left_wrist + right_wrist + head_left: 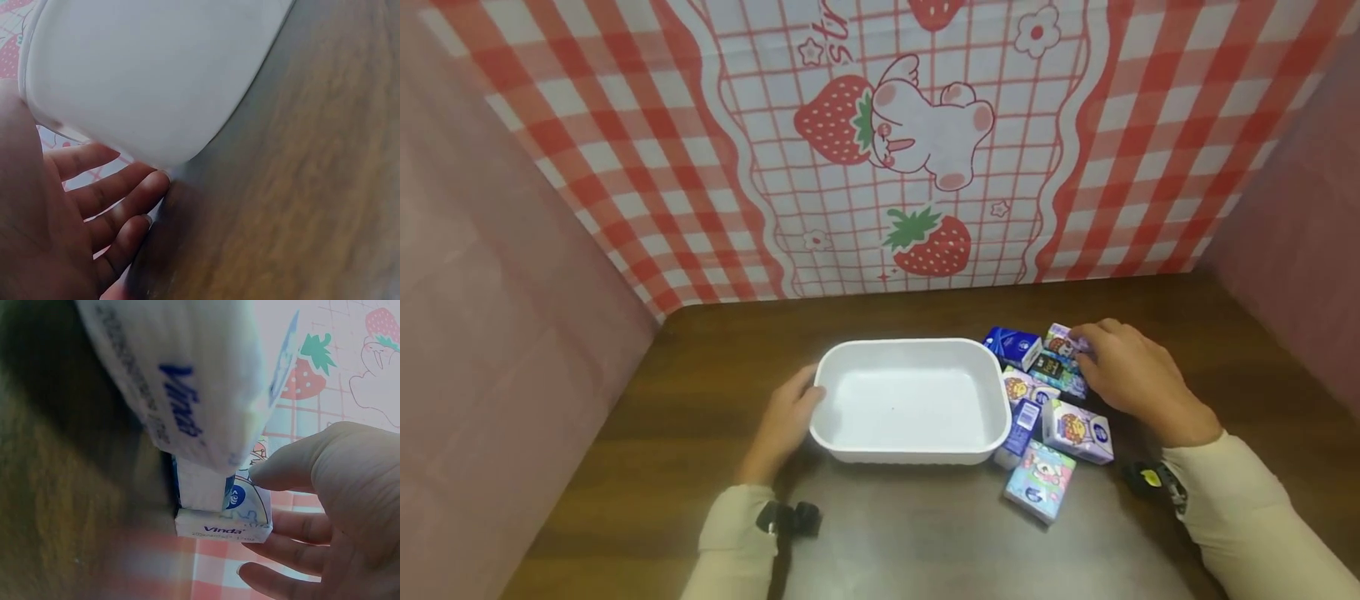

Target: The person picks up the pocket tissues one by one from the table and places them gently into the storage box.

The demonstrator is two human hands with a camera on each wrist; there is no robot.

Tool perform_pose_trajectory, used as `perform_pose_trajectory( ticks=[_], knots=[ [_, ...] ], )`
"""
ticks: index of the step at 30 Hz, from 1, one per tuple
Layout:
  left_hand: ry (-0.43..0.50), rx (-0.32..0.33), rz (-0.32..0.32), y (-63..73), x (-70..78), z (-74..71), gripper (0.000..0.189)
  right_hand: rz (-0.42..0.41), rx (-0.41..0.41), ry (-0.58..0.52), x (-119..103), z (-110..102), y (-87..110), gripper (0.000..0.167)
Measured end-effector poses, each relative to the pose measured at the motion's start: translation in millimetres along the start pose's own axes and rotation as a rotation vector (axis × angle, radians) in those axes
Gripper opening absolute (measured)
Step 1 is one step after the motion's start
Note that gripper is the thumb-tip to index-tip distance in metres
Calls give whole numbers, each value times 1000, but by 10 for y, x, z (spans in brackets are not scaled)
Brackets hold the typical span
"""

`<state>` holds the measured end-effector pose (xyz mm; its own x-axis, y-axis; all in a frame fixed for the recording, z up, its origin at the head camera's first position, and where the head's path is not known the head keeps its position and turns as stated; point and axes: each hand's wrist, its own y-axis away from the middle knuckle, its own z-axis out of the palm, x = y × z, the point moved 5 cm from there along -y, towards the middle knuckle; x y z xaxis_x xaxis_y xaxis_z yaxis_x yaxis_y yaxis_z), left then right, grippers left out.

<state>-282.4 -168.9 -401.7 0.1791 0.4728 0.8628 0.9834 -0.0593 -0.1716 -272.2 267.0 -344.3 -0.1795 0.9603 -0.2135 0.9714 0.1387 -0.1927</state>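
Note:
A white rectangular basin (910, 408) sits on the table, its inside bare. My left hand (786, 417) holds its left end, thumb over the rim and fingers along the outer wall in the left wrist view. At the far right of a group of Vinda tissue packs, my right hand (1135, 375) grips a small purple-and-white tissue pack (1060, 340). In the right wrist view, the thumb lies on the face of that pack (224, 526) and the fingers reach round its side. Part of the pack is hidden by the hand.
Several other tissue packs lie against the basin's right side: a dark blue one (1013, 347), a black-and-blue one (1058, 372), a white-and-purple one (1077, 431) and a pastel one (1040, 481). A checked strawberry cloth (932, 150) hangs behind the brown table (715, 350).

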Motion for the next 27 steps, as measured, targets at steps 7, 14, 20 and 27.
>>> perform_pose_trajectory(
  ticks=[7, 14, 20, 27],
  knots=[
    [14, -25, 8, -58, -10, -10, 41, -8, 32, -7, 20, 35, -16, 37],
    [29, -51, 10, -77, -43, -5, 41, 26, 2, -36, 35, 51, -35, 37],
    [33, -53, -6, -76, -74, -14, 41, 46, -39, -73, 21, 87, -59, 39],
    [25, -30, 9, -70, -73, -38, 40, 35, -31, -98, 45, 110, -98, 39]
  ],
)
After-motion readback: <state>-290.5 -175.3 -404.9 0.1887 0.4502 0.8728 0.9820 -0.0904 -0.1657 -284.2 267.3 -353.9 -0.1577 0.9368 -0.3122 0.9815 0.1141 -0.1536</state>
